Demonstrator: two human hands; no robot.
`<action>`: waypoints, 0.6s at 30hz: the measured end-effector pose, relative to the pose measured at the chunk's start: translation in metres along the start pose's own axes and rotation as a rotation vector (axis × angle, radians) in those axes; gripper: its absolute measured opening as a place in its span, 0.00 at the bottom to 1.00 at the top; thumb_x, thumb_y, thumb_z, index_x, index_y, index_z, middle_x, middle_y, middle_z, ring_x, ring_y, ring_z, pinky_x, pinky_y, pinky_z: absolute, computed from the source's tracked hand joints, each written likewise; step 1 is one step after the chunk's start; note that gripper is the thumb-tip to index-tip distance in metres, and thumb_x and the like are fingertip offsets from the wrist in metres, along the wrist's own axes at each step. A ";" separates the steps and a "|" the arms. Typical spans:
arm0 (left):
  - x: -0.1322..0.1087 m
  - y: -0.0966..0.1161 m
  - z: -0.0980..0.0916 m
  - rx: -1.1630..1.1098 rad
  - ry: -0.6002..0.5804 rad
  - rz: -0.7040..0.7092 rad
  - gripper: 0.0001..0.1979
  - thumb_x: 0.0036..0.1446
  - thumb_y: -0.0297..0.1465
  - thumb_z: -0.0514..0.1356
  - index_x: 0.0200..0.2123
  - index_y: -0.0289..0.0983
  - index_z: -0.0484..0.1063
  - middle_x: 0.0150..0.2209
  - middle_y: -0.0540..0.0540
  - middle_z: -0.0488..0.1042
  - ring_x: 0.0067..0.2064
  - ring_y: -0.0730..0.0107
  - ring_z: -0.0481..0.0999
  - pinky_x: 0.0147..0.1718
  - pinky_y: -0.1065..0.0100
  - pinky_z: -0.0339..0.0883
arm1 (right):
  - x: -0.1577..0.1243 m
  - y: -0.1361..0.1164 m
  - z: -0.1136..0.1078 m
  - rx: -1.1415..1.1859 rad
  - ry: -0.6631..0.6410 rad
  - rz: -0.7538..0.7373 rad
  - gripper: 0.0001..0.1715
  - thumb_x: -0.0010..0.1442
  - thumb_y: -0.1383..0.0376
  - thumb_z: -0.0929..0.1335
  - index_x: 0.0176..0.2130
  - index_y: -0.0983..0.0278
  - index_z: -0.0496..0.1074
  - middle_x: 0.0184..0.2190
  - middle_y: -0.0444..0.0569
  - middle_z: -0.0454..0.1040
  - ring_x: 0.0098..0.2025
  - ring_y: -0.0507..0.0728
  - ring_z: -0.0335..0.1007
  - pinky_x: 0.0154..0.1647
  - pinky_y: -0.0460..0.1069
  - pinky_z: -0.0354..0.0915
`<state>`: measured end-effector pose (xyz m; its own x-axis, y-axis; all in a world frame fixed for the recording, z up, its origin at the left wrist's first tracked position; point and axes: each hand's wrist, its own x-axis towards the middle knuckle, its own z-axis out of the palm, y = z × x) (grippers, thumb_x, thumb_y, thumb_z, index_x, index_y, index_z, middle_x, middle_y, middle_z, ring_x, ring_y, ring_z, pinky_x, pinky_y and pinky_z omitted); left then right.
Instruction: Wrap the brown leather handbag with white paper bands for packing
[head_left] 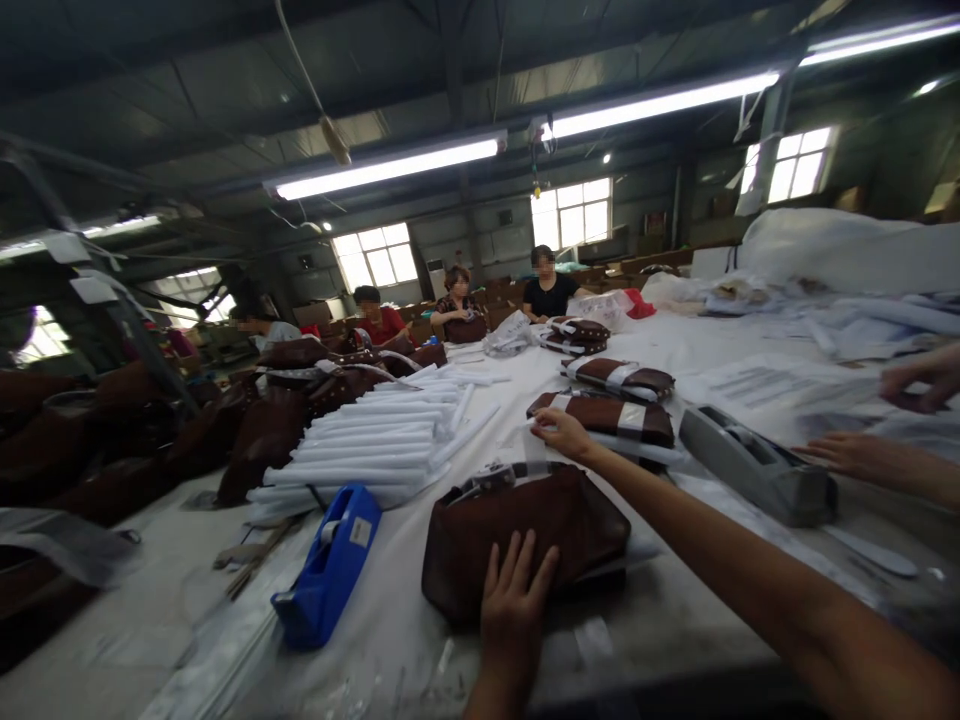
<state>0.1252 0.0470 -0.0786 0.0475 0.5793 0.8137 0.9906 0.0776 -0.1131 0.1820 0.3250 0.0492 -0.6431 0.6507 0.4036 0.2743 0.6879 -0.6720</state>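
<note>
Bag in hand: brown bag (525, 540), lower centre of the frame, lying on the worktop (382, 650); pale handle wrap shows along its far edge.
Left hand: left hand (517, 590) laid flat on the bag's near face, fingers spread, clenching nothing.
Right hand: right hand (561, 435) at centre, just beyond the bag's far edge, fingers drawn together as if pinching; a clear strip seems to sit under them, but cannot tell whether it's gripped.
Banded bags: folded brown bag (611, 415) right of centre has a pale band around it, another banded bag (622, 378) just behind, small bag stack (576, 335) farther up; these look done.
Front bag status: no band visible across its face; judged partway, closing-up not finished.
Left to do: loose bag pile (259, 440) at left, no such bands made out; probably unprocessed, count unclear.
Supplies: many white rolls (367, 435) left of centre, so plenty unused by the look of it.
Dispensers: blue tape dispenser (330, 570) lower left of centre, grey tape dispenser (757, 465) at right; neither touched.
Others: co-worker's hands (892, 460) at right edge, apart from this bag; people seated upper centre.
</note>
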 end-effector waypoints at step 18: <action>0.010 0.001 -0.023 -0.077 -0.246 -0.033 0.31 0.64 0.21 0.53 0.67 0.50 0.57 0.67 0.49 0.62 0.68 0.61 0.61 0.67 0.50 0.57 | -0.139 -0.025 -0.044 0.295 -0.102 -0.125 0.14 0.57 0.56 0.74 0.41 0.61 0.81 0.39 0.48 0.82 0.41 0.60 0.79 0.46 0.52 0.75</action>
<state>0.1295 0.0340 -0.0577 -0.0088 0.7580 0.6522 0.9984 0.0436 -0.0372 0.2959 0.2318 0.0376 -0.7314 0.5210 0.4400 -0.0206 0.6281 -0.7779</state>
